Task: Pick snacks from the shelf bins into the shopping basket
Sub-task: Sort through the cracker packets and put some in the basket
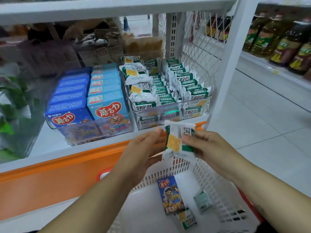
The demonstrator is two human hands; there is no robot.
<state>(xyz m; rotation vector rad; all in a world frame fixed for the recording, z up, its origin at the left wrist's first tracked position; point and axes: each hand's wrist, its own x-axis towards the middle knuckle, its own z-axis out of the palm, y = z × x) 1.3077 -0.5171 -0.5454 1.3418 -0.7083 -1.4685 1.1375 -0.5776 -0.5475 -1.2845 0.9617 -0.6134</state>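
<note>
SNACK AISLE: a shopper's left hand (146, 145) and right hand (207, 148) hold a green-and-white cracker packet (178, 140) above the far rim of a white shopping basket (168, 172); each grip is clamped on one side edge of the wrapper, the left fingertips hidden behind it; the packet stands nearly upright, long axis running top to bottom, printed face toward the camera; it hangs just in front of the white shelf lip (84, 149), below a clear bin (159, 118) of matching packets, with open basket floor beneath; a blue snack box (170, 194) and a green packet (186, 217) lie there, beside a third item (202, 202) too blurred to identify; a second clear bin (84, 130) of blue boxes sits to the left; goods on the shelf's rear row are smeared; bottles (286, 41) at right are cut off by the frame.
</note>
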